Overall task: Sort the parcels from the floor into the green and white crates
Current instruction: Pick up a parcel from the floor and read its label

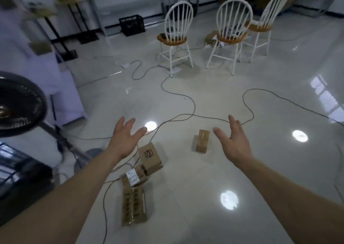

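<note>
At the far left a black fan [18,104] is noted, standing clear of the work. The left hand [124,139] is held out above the tiled floor [204,197] with fingers spread and straight; nothing is gripped by it. Just below it, three cardboard parcels are found clustered on the floor: a printed box [149,153], a labelled box [133,177] touching it, and a long taped parcel [133,208] nearest the camera. A dark cable [194,104] is seen passing this cluster; whether under or beside it cannot be told. Further right, a small taped parcel [202,140] lies apart from the others, between the two hands. The right hand [234,143] is likewise spread wide, palm turned inward, with nothing held. No green or white crate is in view.

The step in hand is judged to be the reach for a pick-up; no parcel is lifted at this moment. The small taped parcel, nearest the right hand, is judged the likeliest target. The next move calls for the hands to be lowered, the parcel clasped by its sides, and the crates located.
</note>
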`<state>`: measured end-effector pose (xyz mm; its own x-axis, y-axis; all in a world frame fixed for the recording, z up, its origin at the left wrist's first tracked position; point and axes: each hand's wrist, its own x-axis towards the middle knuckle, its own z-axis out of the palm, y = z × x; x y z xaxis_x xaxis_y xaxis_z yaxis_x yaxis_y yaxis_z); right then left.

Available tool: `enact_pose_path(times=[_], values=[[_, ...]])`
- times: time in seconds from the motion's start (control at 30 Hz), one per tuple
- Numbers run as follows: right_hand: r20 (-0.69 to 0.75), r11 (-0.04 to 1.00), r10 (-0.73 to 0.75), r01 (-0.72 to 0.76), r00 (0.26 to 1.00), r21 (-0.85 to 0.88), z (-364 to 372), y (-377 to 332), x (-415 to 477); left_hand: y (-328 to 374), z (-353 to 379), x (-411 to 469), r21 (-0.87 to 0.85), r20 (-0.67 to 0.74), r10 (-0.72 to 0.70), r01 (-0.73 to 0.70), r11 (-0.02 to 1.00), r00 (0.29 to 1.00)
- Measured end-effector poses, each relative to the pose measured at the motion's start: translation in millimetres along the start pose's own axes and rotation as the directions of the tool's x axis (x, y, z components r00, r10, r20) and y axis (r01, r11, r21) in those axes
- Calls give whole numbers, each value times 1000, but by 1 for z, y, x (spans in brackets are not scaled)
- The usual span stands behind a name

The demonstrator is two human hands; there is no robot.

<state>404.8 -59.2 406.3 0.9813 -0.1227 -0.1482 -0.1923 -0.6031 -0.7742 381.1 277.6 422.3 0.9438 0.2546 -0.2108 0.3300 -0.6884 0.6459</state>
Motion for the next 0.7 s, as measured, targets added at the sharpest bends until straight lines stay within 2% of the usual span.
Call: enact_pose_path(times=[0.3, 0.53, 0.7], values=[[164, 995, -102, 100, 981, 19, 28, -22, 18, -22, -6, -32, -71, -83, -119, 113, 991, 989], [191, 996, -90, 87, 977, 28, 40, -23, 36, -29, 8, -14, -75, -55, -144, 140, 987, 988], [186, 997, -26, 12, 982, 75, 62, -15, 60, -43, 28, 18, -82, -2, -158, 157, 984, 987]])
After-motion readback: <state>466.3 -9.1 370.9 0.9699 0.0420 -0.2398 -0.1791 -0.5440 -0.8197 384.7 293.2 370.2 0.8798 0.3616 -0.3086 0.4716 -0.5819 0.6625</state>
